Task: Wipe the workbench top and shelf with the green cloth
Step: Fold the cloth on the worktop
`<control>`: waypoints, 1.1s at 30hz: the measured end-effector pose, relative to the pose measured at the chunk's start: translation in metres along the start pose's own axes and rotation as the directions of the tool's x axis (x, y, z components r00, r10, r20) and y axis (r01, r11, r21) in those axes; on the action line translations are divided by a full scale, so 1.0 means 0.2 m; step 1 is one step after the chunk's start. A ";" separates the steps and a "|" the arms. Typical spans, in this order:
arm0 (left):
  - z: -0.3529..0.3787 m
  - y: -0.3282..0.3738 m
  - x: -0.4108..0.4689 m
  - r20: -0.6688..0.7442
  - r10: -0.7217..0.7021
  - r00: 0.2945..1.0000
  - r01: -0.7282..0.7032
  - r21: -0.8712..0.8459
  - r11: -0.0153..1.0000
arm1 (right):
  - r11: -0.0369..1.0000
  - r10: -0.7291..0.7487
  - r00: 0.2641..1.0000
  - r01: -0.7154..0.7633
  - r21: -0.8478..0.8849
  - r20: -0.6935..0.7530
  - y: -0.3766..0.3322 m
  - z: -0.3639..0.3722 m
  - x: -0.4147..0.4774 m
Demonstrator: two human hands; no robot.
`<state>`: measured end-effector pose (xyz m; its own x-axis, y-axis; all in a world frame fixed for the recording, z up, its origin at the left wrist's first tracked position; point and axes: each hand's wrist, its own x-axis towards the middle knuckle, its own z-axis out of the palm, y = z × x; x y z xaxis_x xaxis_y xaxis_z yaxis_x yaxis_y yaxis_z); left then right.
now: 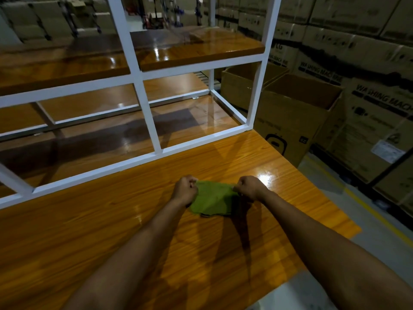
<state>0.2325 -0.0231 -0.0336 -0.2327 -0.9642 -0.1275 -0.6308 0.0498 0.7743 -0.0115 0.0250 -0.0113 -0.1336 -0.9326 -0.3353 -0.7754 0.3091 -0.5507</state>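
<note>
While hands [216,189] stretch green cloth [213,199], cartons [377,121] read "WASHING MACHINE".

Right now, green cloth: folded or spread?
Partly spread. The left hand and right hand pinch the green cloth's top edge taut between them; its lower part sags bunched onto the workbench top.

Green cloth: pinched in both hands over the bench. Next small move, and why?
Probably lower the green cloth flat onto the workbench top and press a palm on it. The left hand and right hand each pinch an upper corner, so the cloth hangs spread, with only its lower edge at the wood.
</note>
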 end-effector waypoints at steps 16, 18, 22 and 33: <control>0.25 0.08 -0.14 0.246 0.251 0.936 -0.349 0.572 0.742 | 0.887 -0.387 0.913 0.331 -0.322 -0.130 -0.06 0.42 -0.09; 0.27 0.01 -0.15 0.279 0.215 0.936 -0.351 0.672 0.652 | 0.882 -0.354 0.933 0.313 -0.352 -0.059 0.01 0.45 -0.10; 0.29 -0.01 -0.13 0.279 0.240 0.930 -0.368 0.691 0.622 | 0.848 -0.354 0.935 0.311 -0.430 -0.023 0.09 0.40 -0.11; 0.50 0.23 -0.02 0.324 0.348 0.880 -0.472 0.680 0.561 | 0.915 -0.097 0.985 0.031 -0.403 -0.144 0.38 0.17 -0.11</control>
<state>0.1308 0.0084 -0.0596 -0.6637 -0.7467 -0.0437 -0.7476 0.6601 0.0730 -0.0459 0.0757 -0.0720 -0.1458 -0.9752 -0.1666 -0.9620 0.1790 -0.2064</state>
